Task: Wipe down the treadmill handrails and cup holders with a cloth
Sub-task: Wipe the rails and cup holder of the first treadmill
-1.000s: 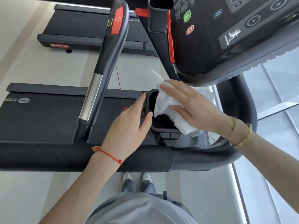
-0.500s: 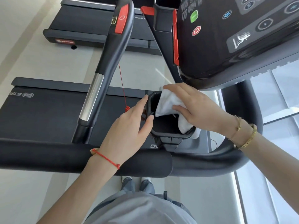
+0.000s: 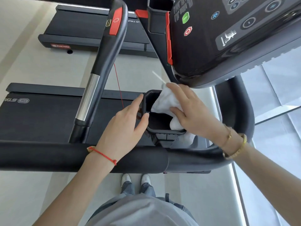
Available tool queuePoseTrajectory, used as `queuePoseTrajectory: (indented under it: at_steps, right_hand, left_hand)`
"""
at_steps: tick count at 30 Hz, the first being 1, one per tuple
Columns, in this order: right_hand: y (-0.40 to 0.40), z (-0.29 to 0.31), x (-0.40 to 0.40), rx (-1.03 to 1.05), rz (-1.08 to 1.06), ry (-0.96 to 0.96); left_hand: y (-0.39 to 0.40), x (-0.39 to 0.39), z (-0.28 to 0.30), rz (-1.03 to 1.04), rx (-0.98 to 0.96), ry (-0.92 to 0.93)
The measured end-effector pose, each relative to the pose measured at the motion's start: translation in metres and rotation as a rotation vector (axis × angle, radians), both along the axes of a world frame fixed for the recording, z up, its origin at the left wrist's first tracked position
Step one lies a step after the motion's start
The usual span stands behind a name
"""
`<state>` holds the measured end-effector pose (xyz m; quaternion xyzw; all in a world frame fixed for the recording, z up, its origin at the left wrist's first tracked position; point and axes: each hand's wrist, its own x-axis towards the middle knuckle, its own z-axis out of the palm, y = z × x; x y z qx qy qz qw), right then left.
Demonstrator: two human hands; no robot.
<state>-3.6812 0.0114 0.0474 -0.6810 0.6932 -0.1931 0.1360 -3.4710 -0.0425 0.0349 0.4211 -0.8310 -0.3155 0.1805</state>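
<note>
cloth [image 3: 166,101] pushed deeper into cup holder [image 3: 164,132], in right hand [image 3: 195,115] grip

cup holder [image 3: 164,132]: black, octagonal, open | cloth [image 3: 166,101]: white, crumpled, draped over its right rim | handrail [image 3: 48,157]: black, horizontal

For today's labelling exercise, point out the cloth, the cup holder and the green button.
cloth [image 3: 165,101], head view, its upper fold.
cup holder [image 3: 163,131], head view, near rim.
green button [image 3: 185,17], head view, its centre.

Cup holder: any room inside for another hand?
Only the near-left inside of the cup holder is bare, between the left hand gripping its rim and the cloth. The far-right side is crowded by cloth and right hand.
</note>
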Motion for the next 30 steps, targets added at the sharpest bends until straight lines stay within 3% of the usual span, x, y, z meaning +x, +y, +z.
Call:
queuePoseTrajectory:
  at_steps: [6, 10, 15, 19, 25, 30]
  right_hand:
    - [0.026, -0.007, 0.011, 0.116, -0.426, -0.380]
    - [0.008, -0.002, 0.007, 0.256, -0.492, -0.522]
    - [0.010, 0.000, 0.008, 0.313, -0.457, -0.512]
    - [0.020, -0.002, 0.008, 0.423, -0.444, -0.399]
    - [0.004, 0.008, 0.011, 0.335, -0.495, -0.488]
    - [0.024, -0.001, 0.009, 0.464, -0.484, -0.455]
  left_hand:
    - [-0.002, -0.001, -0.002, -0.003, -0.020, -0.005]
    - [-0.001, -0.001, -0.002, -0.011, -0.029, -0.011]
    - [-0.001, -0.002, -0.002, -0.020, -0.017, -0.011]
    - [-0.001, -0.002, -0.001, -0.018, -0.024, -0.002]
    - [0.000, -0.002, -0.001, -0.021, -0.027, 0.005]
    - [-0.001, -0.001, -0.001, -0.012, -0.039, 0.004]
